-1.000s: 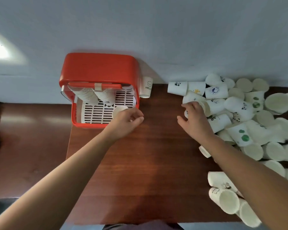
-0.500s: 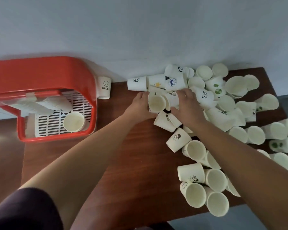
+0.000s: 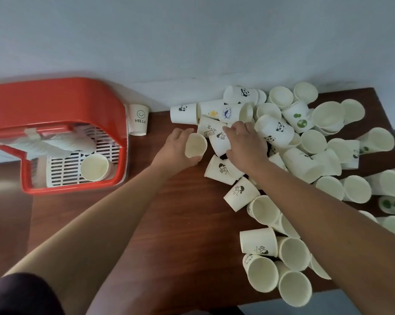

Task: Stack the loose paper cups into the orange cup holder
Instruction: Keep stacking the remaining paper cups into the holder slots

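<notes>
left hand [image 3: 177, 149] fingers clamp a paper cup [image 3: 195, 145] — right hand [image 3: 245, 145] fingers grip a printed cup [image 3: 218, 143].

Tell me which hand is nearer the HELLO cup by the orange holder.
Left. The left hand, gripping a cup, sits a little right of the HELLO cup; the right hand lies farther right, on the pile of cups.

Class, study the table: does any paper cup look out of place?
Yes. The HELLO smiley cup sits alone beside the orange cup holder, apart from the tumbled pile of loose cups further right.
</notes>
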A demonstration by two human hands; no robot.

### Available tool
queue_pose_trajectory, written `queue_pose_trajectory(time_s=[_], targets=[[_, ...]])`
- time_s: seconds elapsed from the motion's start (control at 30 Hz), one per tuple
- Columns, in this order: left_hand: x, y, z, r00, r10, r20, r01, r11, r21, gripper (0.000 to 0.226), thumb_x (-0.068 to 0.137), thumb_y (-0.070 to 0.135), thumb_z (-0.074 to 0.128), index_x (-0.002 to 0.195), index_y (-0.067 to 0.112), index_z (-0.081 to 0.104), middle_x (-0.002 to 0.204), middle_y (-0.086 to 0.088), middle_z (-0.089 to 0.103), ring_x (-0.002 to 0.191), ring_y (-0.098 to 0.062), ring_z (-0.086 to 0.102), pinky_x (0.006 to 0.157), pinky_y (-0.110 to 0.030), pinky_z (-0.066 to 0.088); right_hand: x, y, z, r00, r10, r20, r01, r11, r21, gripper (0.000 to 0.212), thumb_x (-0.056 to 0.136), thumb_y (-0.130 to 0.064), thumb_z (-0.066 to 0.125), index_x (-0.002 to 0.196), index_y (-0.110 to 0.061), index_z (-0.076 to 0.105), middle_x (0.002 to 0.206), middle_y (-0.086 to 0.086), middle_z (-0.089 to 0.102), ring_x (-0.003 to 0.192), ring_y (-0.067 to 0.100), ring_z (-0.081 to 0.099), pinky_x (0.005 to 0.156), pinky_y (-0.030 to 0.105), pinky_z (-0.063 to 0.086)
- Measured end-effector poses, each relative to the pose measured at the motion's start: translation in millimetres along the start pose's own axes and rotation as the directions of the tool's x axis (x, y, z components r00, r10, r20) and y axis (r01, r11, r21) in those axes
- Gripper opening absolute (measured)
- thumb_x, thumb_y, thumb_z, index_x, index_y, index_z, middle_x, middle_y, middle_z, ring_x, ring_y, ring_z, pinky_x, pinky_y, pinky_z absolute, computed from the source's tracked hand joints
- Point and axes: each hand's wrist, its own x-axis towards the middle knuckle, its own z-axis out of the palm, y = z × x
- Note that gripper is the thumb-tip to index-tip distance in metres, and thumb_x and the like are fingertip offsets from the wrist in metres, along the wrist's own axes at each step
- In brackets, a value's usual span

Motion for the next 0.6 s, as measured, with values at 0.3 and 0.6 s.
queue_pose_trajectory(time_s=[0.3,0.6], targets=[[-56.4,-31.7,-45.5,0.991,-0.071,-0.11,0.064,0.996,-0.066,0.076,0.077,0.044,0.079,0.142,0.023,0.045,0.135,0.002,0.042,0.121,-0.012,0.045,0.1,-0.03,0.041,14.3,-32.1,11.6,0.961,-0.243,0.135,0.277,0.869,-0.409,0.035,0.068,-0.005,0.066,0.101,-0.015,0.066,0.098,0.003,0.061,0.1,0.031,0.054,0.091,0.043,0.042],[-144.5,-79.9,-98.7,0.957,-0.102,-0.27,0.07,0.99,-0.125,0.072,0.073,0.049,0.077,0.133,0.018,0.054,0.12,0.007,0.049,0.109,-0.013,0.052,0.092,-0.038,0.053,15.8,-87.2,-21.9,0.99,-0.132,0.056,0.132,0.991,0.009,0.058,0.076,-0.037,0.074,0.125,-0.01,0.058,0.12,0.011,0.056,0.108,0.034,0.052,0.092,0.044,0.042]])
